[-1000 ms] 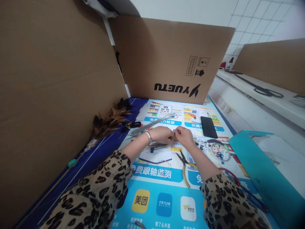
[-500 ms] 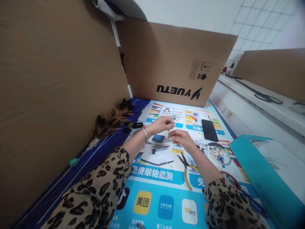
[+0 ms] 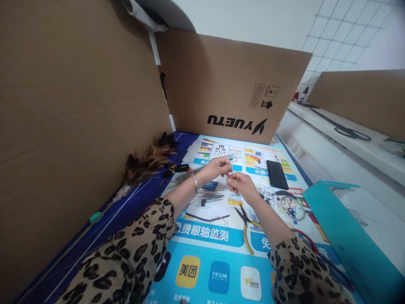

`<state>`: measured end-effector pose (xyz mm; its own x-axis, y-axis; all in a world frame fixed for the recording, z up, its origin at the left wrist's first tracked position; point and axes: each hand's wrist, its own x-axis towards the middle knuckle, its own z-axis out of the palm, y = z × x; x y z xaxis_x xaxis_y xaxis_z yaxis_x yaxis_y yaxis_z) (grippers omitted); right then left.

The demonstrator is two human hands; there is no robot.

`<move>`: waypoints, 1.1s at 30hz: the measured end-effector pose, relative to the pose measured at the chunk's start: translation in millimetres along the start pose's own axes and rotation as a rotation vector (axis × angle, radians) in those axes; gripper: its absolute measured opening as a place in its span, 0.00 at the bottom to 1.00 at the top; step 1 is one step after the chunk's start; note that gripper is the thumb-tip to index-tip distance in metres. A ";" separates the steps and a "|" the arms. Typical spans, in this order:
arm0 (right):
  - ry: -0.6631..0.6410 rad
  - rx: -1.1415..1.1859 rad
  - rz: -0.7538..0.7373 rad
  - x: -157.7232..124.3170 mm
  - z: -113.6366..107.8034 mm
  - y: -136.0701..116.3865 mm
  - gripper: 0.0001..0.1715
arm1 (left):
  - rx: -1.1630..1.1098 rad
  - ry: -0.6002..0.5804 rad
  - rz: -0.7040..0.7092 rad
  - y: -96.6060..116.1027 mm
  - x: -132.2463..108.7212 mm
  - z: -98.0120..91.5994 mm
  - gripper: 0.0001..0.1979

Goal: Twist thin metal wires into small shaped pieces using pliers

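Note:
My left hand [image 3: 220, 166], with a silver bangle on the wrist, is closed in a pinch. Thin silvery strands [image 3: 233, 156] show just past its knuckles and seem to run through or behind it. Close below and to the right, my right hand [image 3: 240, 184] has thumb and fingertips pressed together. Whatever lies between these fingertips is too small to name. The two hands almost meet. Nearer to me lies a bundle of thin grey rods or wires [image 3: 215, 197]. Pliers with yellow handles [image 3: 246, 230] rest with jaws apart below my right hand.
Right of my hands are a black phone [image 3: 277, 174], a tangle of fine wires [image 3: 268, 195] and a round clear dish [image 3: 291, 207]. A teal box [image 3: 341, 228] stands at the right. Feathers [image 3: 148, 162] lie along the left cardboard wall [image 3: 79, 105]; another cardboard panel [image 3: 234, 84] closes the back.
My right hand has moved slightly up toward my left, and its fingertips have closed together. The left hand has shifted only a little. The whole view has tilted slightly.

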<state>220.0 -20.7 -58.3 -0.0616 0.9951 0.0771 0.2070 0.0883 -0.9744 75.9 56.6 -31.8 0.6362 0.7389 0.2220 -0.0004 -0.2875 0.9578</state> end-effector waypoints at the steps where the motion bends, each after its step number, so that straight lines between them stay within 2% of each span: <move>1: 0.023 -0.076 -0.023 1.1 -1.4 1.6 0.14 | 0.025 0.017 0.004 -1.7 0.8 0.2 0.07; 3: 0.092 -0.293 -0.088 3.7 -4.8 4.8 0.13 | 0.125 0.090 0.050 -4.6 2.3 -0.5 0.07; 6: 0.170 -0.547 -0.158 6.9 -10.3 8.5 0.11 | 0.419 0.158 0.230 -5.5 2.3 -4.0 0.09; 9: 0.189 -0.637 -0.179 8.2 -13.3 9.9 0.10 | 0.797 -0.002 0.448 -1.7 -0.7 -7.7 0.09; 11: 0.195 -0.704 -0.194 8.3 -13.6 9.6 0.09 | 1.016 -0.117 0.540 2.6 -3.3 -8.5 0.09; 15: 0.190 -0.816 -0.206 7.7 -13.1 8.1 0.08 | 1.284 -0.162 0.591 11.3 -6.9 -4.8 0.08; 24: 0.203 -0.945 -0.189 8.1 -14.0 5.8 0.10 | 1.436 -0.132 0.603 14.2 -10.2 2.5 0.08; 29: 0.224 -0.942 -0.170 6.6 -12.4 5.6 0.10 | 1.432 -0.118 0.603 12.0 -10.4 3.9 0.08; 33: 0.269 -0.883 -0.154 6.7 -11.2 7.6 0.11 | 1.413 -0.062 0.560 9.5 -10.7 6.6 0.09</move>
<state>232.1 -12.9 -62.8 0.0553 0.9368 0.3455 0.8888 0.1114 -0.4445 74.2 41.9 -26.3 0.8352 0.3244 0.4440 0.4479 -0.8697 -0.2072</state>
